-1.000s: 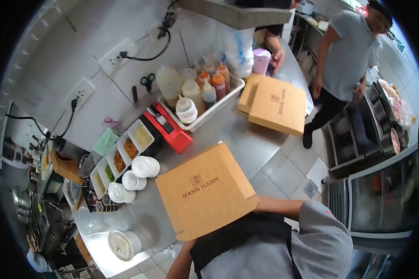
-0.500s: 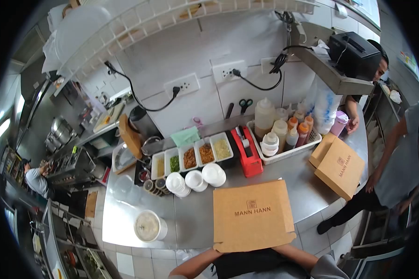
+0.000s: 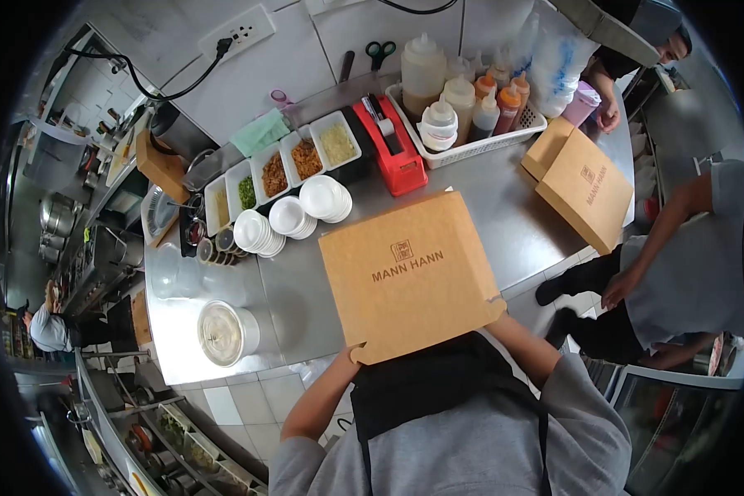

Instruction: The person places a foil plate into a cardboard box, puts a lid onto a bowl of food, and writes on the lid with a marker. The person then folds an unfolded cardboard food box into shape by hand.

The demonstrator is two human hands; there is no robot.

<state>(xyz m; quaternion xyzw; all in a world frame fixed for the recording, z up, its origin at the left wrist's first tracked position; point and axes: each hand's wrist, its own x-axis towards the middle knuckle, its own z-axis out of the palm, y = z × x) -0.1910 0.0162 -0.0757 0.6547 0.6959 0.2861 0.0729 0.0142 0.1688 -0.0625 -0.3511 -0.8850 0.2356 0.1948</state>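
A brown cardboard box [image 3: 405, 285] marked MANN HANN is at the near edge of the steel counter, its printed lid facing up. My left hand [image 3: 350, 360] reaches the box's lower left corner; only the part near the wrist shows. At the lower right corner is my right hand [image 3: 498, 324], also mostly covered by the cardboard. The fingers of both hands are hidden, so their grip cannot be made out. Beyond the box are stacked white bowls [image 3: 326, 198] and a red tape dispenser [image 3: 401, 168].
Food trays [image 3: 273, 175] and a white tub [image 3: 227, 332] are on the counter [image 3: 293, 302]. A basket [image 3: 479, 150] holds sauce bottles. Two more boxes [image 3: 587, 186] lie at the right. A co-worker's hand [image 3: 608, 114] is near a lilac container [image 3: 583, 103]; another person [image 3: 678, 256] stands right.
The view has shifted and turned since the earlier frames. The box remains in front of me with my hands at its near corners. The person at the right has moved their legs.
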